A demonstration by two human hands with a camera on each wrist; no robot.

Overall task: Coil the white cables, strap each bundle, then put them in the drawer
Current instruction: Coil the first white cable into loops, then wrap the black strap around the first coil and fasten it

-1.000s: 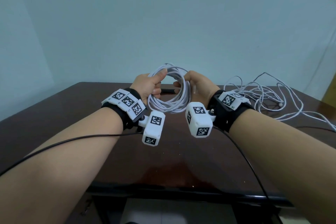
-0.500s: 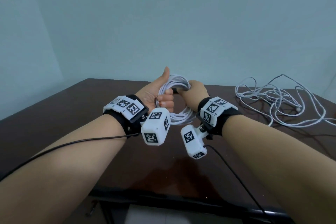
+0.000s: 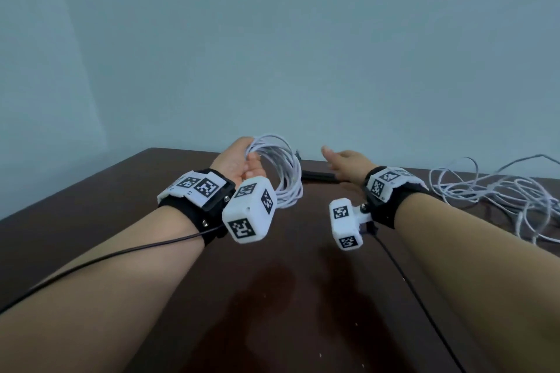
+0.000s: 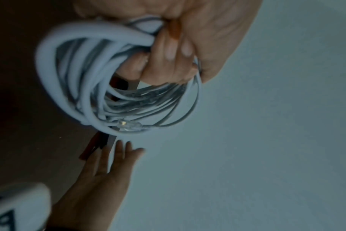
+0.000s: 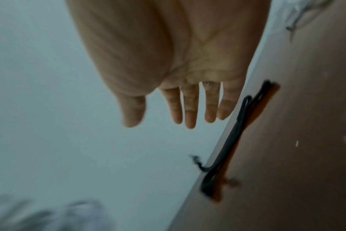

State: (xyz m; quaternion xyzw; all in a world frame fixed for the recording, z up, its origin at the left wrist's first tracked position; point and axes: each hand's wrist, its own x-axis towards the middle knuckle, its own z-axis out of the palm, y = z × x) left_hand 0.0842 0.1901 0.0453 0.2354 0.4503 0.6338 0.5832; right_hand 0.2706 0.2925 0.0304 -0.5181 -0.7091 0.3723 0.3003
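Observation:
My left hand (image 3: 242, 162) grips a coiled white cable (image 3: 285, 172) in its fist and holds it above the dark wooden table (image 3: 121, 221). In the left wrist view the fingers (image 4: 168, 51) curl round the coiled white cable (image 4: 73, 75), with a clear plug (image 4: 128, 124) at the coil's lower edge. My right hand (image 3: 342, 160) is open with straight fingers (image 5: 190, 109) and holds nothing; it hovers over black straps (image 3: 318, 176) lying near the table's far edge. The black straps (image 5: 233, 137) lie just right of the fingertips in the right wrist view.
A loose tangle of white cables (image 3: 500, 191) lies on the table at the right. A pale blue wall (image 3: 303, 39) stands right behind the far edge. Thin black leads run from both wrist cameras along my forearms.
My right hand has let go of the coil, opened, and moved right and forward over the black straps. The left hand now holds the coil alone.

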